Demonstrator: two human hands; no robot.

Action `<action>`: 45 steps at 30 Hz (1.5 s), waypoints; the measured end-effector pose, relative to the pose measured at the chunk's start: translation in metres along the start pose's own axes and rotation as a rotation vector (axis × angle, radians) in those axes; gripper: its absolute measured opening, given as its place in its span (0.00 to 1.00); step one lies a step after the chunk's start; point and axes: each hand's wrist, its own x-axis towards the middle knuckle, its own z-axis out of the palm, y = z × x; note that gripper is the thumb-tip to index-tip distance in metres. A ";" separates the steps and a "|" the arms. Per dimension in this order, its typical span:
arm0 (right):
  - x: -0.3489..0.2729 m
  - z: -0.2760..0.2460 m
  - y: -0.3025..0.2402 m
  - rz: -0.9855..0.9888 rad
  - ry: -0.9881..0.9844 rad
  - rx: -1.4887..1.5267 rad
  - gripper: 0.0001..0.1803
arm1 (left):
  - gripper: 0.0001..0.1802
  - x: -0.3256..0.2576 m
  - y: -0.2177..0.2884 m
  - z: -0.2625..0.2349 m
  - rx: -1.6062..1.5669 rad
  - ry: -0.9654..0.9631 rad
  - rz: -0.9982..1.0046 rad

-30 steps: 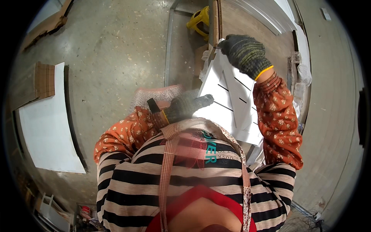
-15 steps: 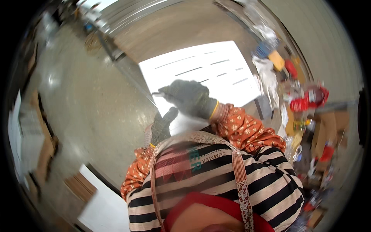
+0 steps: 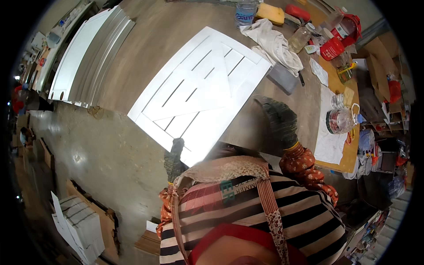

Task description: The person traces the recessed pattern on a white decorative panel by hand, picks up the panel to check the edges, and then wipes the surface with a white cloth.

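Observation:
A white panel [image 3: 207, 84] with dark slots and a diagonal-braced pattern lies tilted on the brown worktable, its lower corner close to my body. My gloved left hand [image 3: 175, 160] is closed on the panel's near left edge, with its thumb on top and the other fingers mostly hidden beneath. My gloved right hand [image 3: 282, 121] hovers to the right of the panel, apart from it. Its fingers stretch toward the panel, slightly smeared at the tips, and nothing clear shows in them.
Several stacked white panels [image 3: 90, 57] stand at the far left. A white cloth [image 3: 274, 42], a grey box [image 3: 286, 78], a yellow sponge [image 3: 270, 13] and jars sit at the right. A bottle [image 3: 340, 121] stands on the side board. Cardboard [image 3: 99, 212] is on the floor.
The panel has turned and now points its far end up and to the right. My right hand has left the panel and moved right; my left hand has moved to its edge.

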 end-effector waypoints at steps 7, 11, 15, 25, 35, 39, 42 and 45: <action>-0.003 -0.035 0.025 0.004 0.063 -0.176 0.12 | 0.19 0.036 0.083 -0.043 -0.295 0.373 -0.531; -0.024 -0.037 0.057 0.073 -0.044 -0.139 0.12 | 0.17 0.023 0.056 -0.112 -0.225 0.396 -0.534; 0.002 -0.023 0.066 -0.055 0.011 0.104 0.12 | 0.18 0.042 0.079 -0.112 -0.262 0.403 -0.491; 0.056 0.028 0.085 -0.247 -0.102 0.330 0.13 | 0.12 0.036 0.096 -0.066 -0.246 0.637 -0.405; 0.112 0.028 0.029 -0.461 -0.220 0.185 0.13 | 0.25 0.051 0.111 -0.096 0.305 0.387 -0.587; 0.135 0.047 0.002 -0.294 -0.345 -0.007 0.10 | 0.32 0.093 0.132 -0.095 0.768 0.438 -0.450; 0.155 0.082 0.012 -0.308 -0.225 -0.054 0.09 | 0.31 0.131 0.126 -0.092 0.662 0.349 -0.160; 0.167 0.095 0.008 -0.283 -0.195 -0.125 0.08 | 0.31 0.177 0.131 -0.072 0.988 0.202 -0.064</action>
